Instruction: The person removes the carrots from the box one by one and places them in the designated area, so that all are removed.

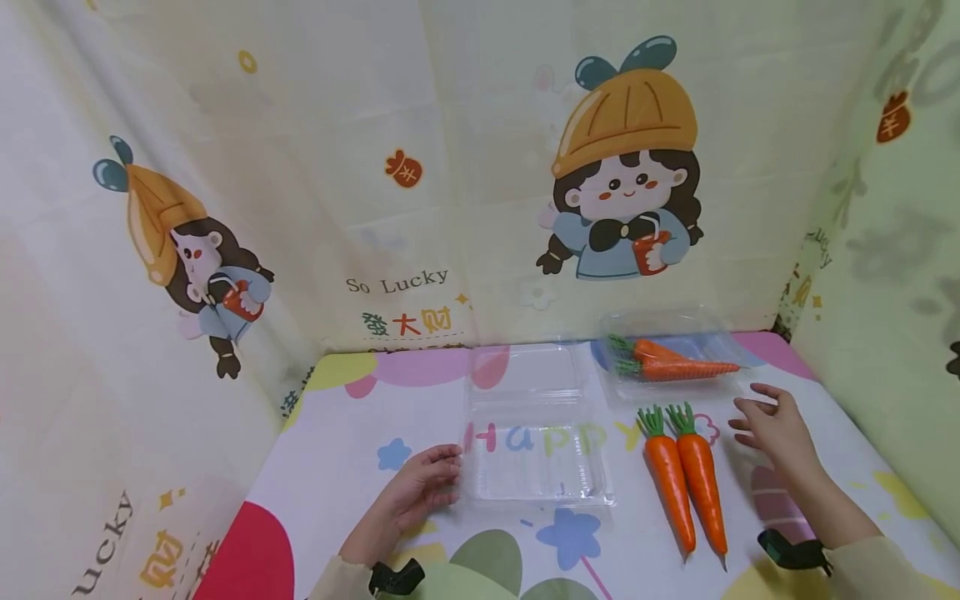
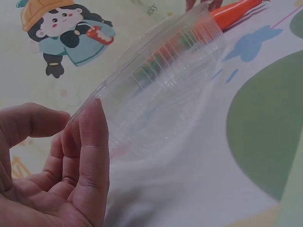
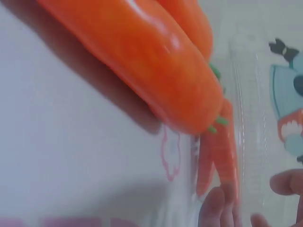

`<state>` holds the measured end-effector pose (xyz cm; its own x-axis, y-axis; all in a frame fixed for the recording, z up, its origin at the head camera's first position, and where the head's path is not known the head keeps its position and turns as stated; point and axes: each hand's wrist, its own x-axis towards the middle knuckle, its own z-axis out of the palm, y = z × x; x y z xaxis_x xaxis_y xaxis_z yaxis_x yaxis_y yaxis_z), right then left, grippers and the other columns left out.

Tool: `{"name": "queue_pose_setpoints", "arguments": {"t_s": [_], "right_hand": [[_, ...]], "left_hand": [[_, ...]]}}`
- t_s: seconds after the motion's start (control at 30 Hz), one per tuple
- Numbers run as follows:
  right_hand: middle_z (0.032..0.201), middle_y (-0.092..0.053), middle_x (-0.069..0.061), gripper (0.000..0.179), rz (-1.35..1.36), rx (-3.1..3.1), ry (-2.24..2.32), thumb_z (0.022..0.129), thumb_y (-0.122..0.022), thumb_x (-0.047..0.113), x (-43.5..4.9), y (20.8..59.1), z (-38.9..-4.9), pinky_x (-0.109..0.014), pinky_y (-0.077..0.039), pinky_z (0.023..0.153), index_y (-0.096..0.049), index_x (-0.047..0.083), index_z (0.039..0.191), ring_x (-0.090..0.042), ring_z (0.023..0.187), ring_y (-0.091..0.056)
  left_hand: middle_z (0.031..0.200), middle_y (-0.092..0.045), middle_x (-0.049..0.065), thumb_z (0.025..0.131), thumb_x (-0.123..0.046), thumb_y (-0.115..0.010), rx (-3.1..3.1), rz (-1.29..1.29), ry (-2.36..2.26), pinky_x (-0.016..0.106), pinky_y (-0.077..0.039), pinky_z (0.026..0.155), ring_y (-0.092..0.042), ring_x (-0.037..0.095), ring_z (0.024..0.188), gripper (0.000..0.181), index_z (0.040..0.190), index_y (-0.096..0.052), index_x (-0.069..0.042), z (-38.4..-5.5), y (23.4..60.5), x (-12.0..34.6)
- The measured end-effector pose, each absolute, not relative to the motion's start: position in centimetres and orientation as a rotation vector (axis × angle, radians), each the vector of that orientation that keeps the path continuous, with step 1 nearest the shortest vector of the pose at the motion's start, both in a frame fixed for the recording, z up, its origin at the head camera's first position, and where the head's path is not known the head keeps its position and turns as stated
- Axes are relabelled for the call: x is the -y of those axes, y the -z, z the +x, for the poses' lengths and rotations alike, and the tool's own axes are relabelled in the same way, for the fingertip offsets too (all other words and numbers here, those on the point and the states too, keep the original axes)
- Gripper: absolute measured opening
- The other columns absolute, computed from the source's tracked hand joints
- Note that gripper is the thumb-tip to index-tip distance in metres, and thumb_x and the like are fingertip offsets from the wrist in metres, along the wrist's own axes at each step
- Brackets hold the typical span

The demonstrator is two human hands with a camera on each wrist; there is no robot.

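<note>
An unfolded clear plastic clamshell box [image 1: 536,462] lies on the table, its lid [image 1: 525,372] laid back toward the wall. At its left edge is my left hand [image 1: 420,487]; in the left wrist view the thumb and fingers [image 2: 92,142] pinch the rim. Two orange carrots [image 1: 678,483] with short green tops lie side by side to the right of this box. My right hand [image 1: 776,425] hovers to the right of them with loosely bent fingers and nothing in its grasp. Just beyond it, a second clear box [image 1: 611,387] holds two more carrots [image 1: 682,367].
A printed cloth with coloured shapes and letters covers the table [image 1: 345,450]. Patterned fabric walls [image 1: 480,208] stand at the back and on both sides. The second box sits close against the back wall.
</note>
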<state>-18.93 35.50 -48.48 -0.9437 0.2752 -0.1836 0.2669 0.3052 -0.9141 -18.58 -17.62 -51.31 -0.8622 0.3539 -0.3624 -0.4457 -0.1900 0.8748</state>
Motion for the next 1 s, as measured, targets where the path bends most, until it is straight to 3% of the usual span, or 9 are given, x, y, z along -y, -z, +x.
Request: {"name": "queue_pose_setpoints", "arguments": {"t_s": [0.17, 0.4, 0.5, 0.57, 0.63, 0.77, 0.9, 1.0], "right_hand": [[0.15, -0.03, -0.042, 0.084, -0.564, 2.413, -1.845, 0.108, -0.041, 0.038, -36.6, 48.3, -20.3, -0.024, -0.061, 0.068, 0.009, -0.006, 0.159, 0.005, 0.07, -0.065], [0.15, -0.03, -0.043, 0.08, -0.493, 2.434, -1.706, 0.107, -0.043, 0.038, -37.5, 48.9, -21.3, -0.015, -0.055, 0.062, -0.004, -0.008, 0.16, 0.013, 0.07, -0.056], [0.15, -0.033, -0.044, 0.076, -0.497, 2.49, -1.558, 0.107, -0.044, 0.039, -37.6, 49.0, -21.7, -0.012, -0.048, 0.062, -0.014, -0.006, 0.161, -0.011, 0.087, -0.066], [0.15, -0.036, -0.044, 0.073, -0.499, 2.529, -1.448, 0.107, -0.044, 0.038, -37.5, 48.9, -21.9, -0.019, -0.049, 0.068, -0.019, -0.005, 0.16, -0.036, 0.106, -0.064], [0.149, -0.037, -0.044, 0.071, -0.488, 2.564, -1.348, 0.107, -0.043, 0.037, -37.3, 48.9, -22.2, -0.035, -0.053, 0.079, -0.021, -0.005, 0.16, -0.057, 0.122, -0.05], [0.147, -0.034, -0.046, 0.067, -0.423, 2.586, -1.205, 0.107, -0.045, 0.032, -36.7, 48.8, -22.6, -0.072, -0.04, 0.099, -0.025, -0.007, 0.158, -0.063, 0.129, -0.039], [0.145, -0.032, -0.047, 0.064, -0.328, 2.566, -1.091, 0.105, -0.05, 0.028, -36.5, 48.9, -23.1, -0.078, -0.03, 0.103, -0.031, -0.009, 0.155, -0.064, 0.131, -0.032], [0.144, -0.032, -0.049, 0.062, -0.275, 2.551, -1.064, 0.105, -0.05, 0.026, -36.5, 49.0, -23.7, -0.078, -0.029, 0.102, -0.035, -0.009, 0.153, -0.065, 0.131, -0.03]], "left_hand": [[0.098, -0.066, -0.002, 0.099, -0.006, -0.062, -1.585, -0.101, -2.094, 0.027, -0.061, 0.067, -0.065, 0.009, 0.079, 0.032, 0.129, -0.053, 0.002, -18.4, 51.2, 18.3], [0.098, -0.066, -0.002, 0.099, -0.007, -0.062, -1.645, -0.133, -2.074, 0.027, -0.06, 0.067, -0.064, 0.009, 0.08, 0.033, 0.13, -0.053, 0.003, -18.2, 51.0, 19.0], [0.099, -0.065, -0.001, 0.099, -0.008, -0.062, -1.715, -0.177, -2.053, 0.026, -0.058, 0.066, -0.063, 0.008, 0.078, 0.037, 0.132, -0.052, 0.004, -18.1, 50.6, 19.0], [0.098, -0.063, 0.002, 0.098, -0.01, -0.062, -1.851, -0.211, -2.014, 0.025, -0.056, 0.064, -0.06, 0.01, 0.075, 0.04, 0.133, -0.051, 0.005, -18.0, 50.3, 18.6], [0.102, -0.061, 0.006, 0.097, -0.012, -0.061, -2.071, -0.231, -1.941, 0.026, -0.054, 0.063, -0.058, 0.012, 0.076, 0.042, 0.133, -0.05, 0.005, -17.9, 49.7, 17.8], [0.121, -0.054, 0.015, 0.093, -0.013, -0.062, -2.693, -0.184, -1.647, 0.034, -0.052, 0.077, -0.055, 0.022, 0.096, 0.044, 0.133, -0.051, 0.001, -17.5, 48.3, 15.2], [0.133, -0.05, 0.018, 0.089, -0.012, -0.068, -3.138, 0.065, -1.362, 0.049, -0.047, 0.092, -0.051, 0.034, 0.115, 0.043, 0.129, -0.057, -0.003, -17.1, 47.2, 11.3], [0.132, -0.053, 0.016, 0.088, -0.014, -0.071, -3.256, 0.368, -1.174, 0.053, -0.046, 0.095, -0.052, 0.035, 0.119, 0.039, 0.125, -0.062, -0.005, -16.5, 47.0, 7.9]]}}
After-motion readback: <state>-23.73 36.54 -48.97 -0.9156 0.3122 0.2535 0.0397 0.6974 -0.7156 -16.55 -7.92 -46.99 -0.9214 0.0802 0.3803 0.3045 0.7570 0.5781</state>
